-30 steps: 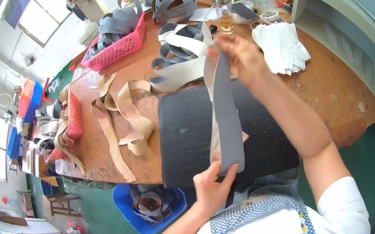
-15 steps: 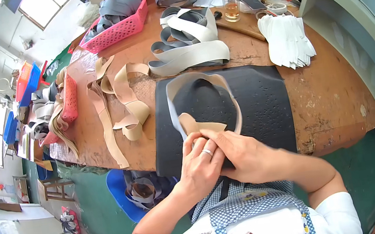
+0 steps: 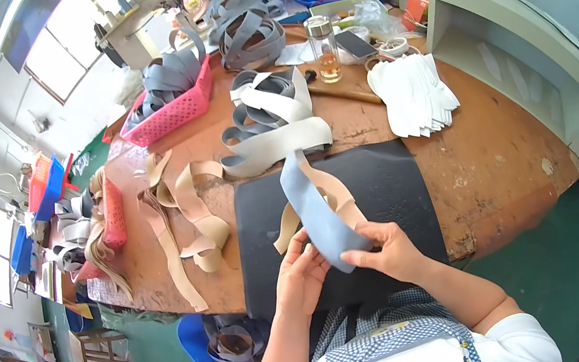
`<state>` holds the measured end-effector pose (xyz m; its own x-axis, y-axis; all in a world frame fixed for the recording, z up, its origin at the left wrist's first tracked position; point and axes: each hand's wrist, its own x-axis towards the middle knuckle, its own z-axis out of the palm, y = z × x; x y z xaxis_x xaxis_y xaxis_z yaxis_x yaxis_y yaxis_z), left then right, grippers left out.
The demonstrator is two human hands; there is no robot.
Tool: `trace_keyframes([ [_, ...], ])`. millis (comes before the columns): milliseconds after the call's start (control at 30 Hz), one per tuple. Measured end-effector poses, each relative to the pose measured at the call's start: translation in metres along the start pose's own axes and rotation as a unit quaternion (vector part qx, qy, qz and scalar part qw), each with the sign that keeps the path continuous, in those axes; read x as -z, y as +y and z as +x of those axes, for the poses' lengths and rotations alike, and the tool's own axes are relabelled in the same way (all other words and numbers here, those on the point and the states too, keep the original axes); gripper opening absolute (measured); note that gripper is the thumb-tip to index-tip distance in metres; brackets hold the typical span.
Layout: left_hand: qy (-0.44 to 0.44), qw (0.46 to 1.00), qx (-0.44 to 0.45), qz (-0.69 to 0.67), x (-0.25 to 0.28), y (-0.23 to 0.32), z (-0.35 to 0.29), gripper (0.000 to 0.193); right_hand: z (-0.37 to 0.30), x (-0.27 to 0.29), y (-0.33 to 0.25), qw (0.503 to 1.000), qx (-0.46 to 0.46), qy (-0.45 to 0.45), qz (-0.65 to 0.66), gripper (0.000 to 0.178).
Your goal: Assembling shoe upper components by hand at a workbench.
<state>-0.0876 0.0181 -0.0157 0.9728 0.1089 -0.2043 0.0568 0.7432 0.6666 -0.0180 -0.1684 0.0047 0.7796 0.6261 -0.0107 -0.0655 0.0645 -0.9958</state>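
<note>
Far to the left of the left hand point(image 3: 302, 276), we find a red basket point(image 3: 113, 215) of strips at the edge of the counter point(image 3: 499, 179). Nearer to that hand, still on its left, loose beige strips point(image 3: 205, 227) lie beside the black mat point(image 3: 396, 195). The left hand is half curled, palm turned up, its fingertips at the near part of the blue-grey strip point(image 3: 316, 211); we cannot tell whether they grip it.

The blue-grey strip rises above the mat, between the two hands and reaching beyond them. Beige material point(image 3: 336, 193) curves behind it; we cannot be sure whether this is its reverse face or a separate piece. We judge the strip light, soft and springy, unlikely to break but apt to twist or curl. We recommend holding it flat by both edges near an end.

The right hand point(image 3: 390, 250) pinches the strip's near end between thumb and fingers. Beyond this hand and to its right lie white pieces point(image 3: 411, 95), with a grey housing point(image 3: 445, 23) farther right.
</note>
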Motion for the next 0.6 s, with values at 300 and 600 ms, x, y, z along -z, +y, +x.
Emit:
trace_keyframes([
  [300, -0.083, 0.996, 0.041, 0.001, 0.017, 0.014, 0.008, 0.052, 0.001, -0.003, 0.017, 0.994, 0.043, -0.097, -0.015, 0.018],
  [600, 0.047, 0.991, -0.052, 0.116, 0.012, 0.023, -0.008, 0.027, 0.007, -0.013, 0.021, 0.998, 0.024, -0.057, -0.031, 0.021],
])
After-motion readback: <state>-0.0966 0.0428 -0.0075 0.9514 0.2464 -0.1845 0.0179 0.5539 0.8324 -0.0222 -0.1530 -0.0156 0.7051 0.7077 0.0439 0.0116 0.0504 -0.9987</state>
